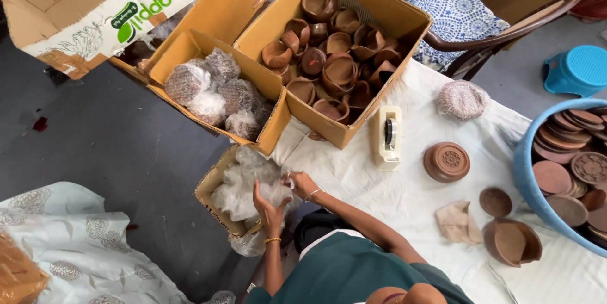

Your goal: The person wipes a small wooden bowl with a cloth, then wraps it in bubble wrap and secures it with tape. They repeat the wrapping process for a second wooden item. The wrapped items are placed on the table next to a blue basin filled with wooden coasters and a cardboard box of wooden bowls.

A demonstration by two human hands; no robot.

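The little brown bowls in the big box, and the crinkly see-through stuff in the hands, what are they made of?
The brown bowls look like unglazed clay: matte reddish-brown, dull, thick rims. It could be terracotta, hard to be sure. The crinkly stuff looks like thin clear plastic: see-through, shiny and wrinkled where the left hand and right hand grip it.

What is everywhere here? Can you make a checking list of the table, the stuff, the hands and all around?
Surface: table under a white cloth, wrinkled.
Job's things: clear plastic bags bunched in a small cardboard box at the table's edge.
Clutter: big box of brown clay bowls; box of wrapped bundles; tape dispenser; round clay lid; wrapped bundle; beige rag; loose clay bowl; blue tub of clay lids.
Grippers: left hand and right hand both grip the plastic bags.
Cables: nothing seen.
Surroundings: dark floor, wooden chair with blue patterned cushion, blue stool, patterned cloth.
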